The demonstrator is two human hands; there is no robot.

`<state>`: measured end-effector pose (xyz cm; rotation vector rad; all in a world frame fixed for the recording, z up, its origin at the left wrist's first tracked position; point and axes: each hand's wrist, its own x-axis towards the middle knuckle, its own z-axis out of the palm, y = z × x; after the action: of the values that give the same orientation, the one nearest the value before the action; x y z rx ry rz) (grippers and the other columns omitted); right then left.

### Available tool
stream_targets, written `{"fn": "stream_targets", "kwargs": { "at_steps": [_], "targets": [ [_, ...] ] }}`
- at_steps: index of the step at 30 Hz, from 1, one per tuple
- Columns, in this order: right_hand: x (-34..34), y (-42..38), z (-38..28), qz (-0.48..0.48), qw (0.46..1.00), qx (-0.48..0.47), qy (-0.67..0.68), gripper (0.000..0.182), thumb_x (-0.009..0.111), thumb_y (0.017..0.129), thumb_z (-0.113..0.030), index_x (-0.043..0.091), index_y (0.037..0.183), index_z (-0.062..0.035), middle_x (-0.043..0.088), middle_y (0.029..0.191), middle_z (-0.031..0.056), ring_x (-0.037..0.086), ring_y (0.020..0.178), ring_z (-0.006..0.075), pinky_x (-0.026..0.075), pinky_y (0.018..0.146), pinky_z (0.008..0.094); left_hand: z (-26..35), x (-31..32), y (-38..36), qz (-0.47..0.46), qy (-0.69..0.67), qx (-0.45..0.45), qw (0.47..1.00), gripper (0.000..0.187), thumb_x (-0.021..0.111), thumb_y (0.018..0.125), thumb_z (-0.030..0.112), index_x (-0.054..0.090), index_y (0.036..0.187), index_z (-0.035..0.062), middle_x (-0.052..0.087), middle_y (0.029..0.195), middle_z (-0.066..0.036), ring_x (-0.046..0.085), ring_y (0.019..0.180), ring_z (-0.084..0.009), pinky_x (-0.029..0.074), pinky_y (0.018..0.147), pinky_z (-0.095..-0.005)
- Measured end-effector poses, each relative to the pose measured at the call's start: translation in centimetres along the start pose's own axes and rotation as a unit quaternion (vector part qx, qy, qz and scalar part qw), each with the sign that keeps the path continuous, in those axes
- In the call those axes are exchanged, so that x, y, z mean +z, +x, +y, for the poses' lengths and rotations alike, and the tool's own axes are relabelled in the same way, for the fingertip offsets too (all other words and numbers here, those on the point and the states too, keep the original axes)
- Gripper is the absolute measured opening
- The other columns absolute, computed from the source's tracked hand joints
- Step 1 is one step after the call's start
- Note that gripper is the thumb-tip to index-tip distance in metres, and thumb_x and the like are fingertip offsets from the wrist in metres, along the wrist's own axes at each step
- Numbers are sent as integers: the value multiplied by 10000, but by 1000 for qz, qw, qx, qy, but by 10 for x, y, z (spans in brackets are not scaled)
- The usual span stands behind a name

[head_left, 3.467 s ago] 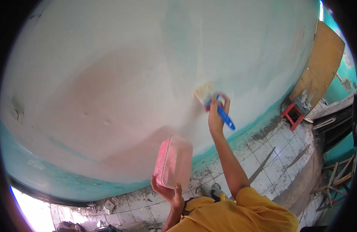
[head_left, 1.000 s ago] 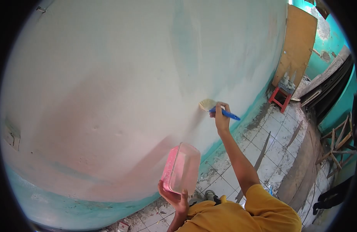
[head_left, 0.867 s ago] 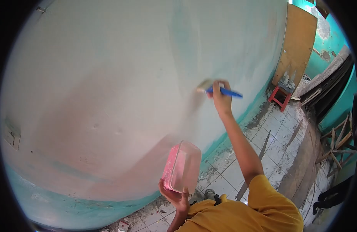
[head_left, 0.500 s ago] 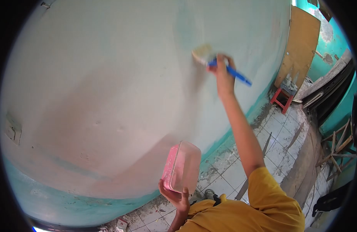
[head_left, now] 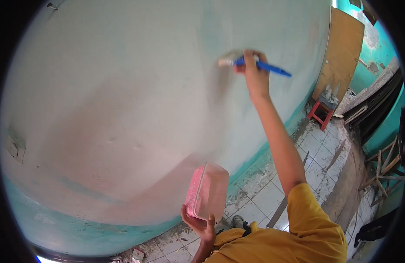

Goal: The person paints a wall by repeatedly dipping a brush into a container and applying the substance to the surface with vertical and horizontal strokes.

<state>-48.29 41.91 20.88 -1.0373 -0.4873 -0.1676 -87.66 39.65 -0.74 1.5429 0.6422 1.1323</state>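
Observation:
A paintbrush [head_left: 272, 68] with a blue handle is gripped in my right hand [head_left: 254, 65], its pale bristles right at the wall [head_left: 136, 96]. The wall carries a whitish coat, with turquoise showing along its lower edge and in faint streaks higher up. Low in front of my body, my left hand [head_left: 201, 225] holds a pink plastic container [head_left: 207, 188] from below, thumb on one side and fingers on the other. White smears cover the container's side, and it is tilted. Shadows of my arm and body fall across the wall.
A small red stool [head_left: 320, 115] with things on top stands by a wooden board [head_left: 341, 52] at the right. Dark panels [head_left: 377, 105] lean behind it, near a wooden frame [head_left: 386, 168]. Debris lies on the tiled floor [head_left: 255, 210]. A socket box [head_left: 15, 148] sits on the wall.
My right hand has risen slightly, and the brush has turned from slanting to nearly level against the wall. The container in my left hand has barely shifted.

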Motion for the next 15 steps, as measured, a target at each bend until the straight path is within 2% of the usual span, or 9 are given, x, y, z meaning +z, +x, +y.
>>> {"fn": "stream_targets", "kwargs": {
  "at_steps": [2,4,9,10,15],
  "targets": [
    [14,16,-24,-2,999,-29,38,334,598,987,-298,512,1120,-4,659,819,101,658,676,163,535,670,283,-1,1,-1,2,17,9,1000,1036,785,808,323,94,1518,20,224,1474,-182,263,1394,-319,225,1147,-489],
    [16,22,-28,-3,995,-59,75,330,587,990,-298,500,1113,-4,659,820,104,657,681,170,526,671,279,2,3,-1,10,-27,-8,1000,1041,785,804,344,98,1514,17,222,1470,-182,252,1398,-319,221,1147,-489],
    [-40,-38,62,46,993,64,84,316,606,991,-310,508,1110,-34,636,847,88,644,675,163,552,670,304,32,16,1,19,-8,-8,1000,1044,783,803,356,99,1512,12,220,1466,-179,249,1397,-320,220,1147,-488],
    [-51,-48,65,65,989,100,82,300,602,993,-304,508,1105,-43,633,839,86,640,665,158,552,660,304,51,24,5,20,-6,-3,1000,1047,782,802,359,98,1512,8,219,1466,-178,251,1395,-320,219,1148,-488],
    [-99,-114,90,57,979,195,-13,288,595,990,-300,507,1132,-66,626,840,75,612,614,144,533,616,294,49,22,6,17,15,17,1000,1043,777,801,358,106,1513,-5,216,1469,-178,250,1398,-315,223,1148,-486]
  ]
}}
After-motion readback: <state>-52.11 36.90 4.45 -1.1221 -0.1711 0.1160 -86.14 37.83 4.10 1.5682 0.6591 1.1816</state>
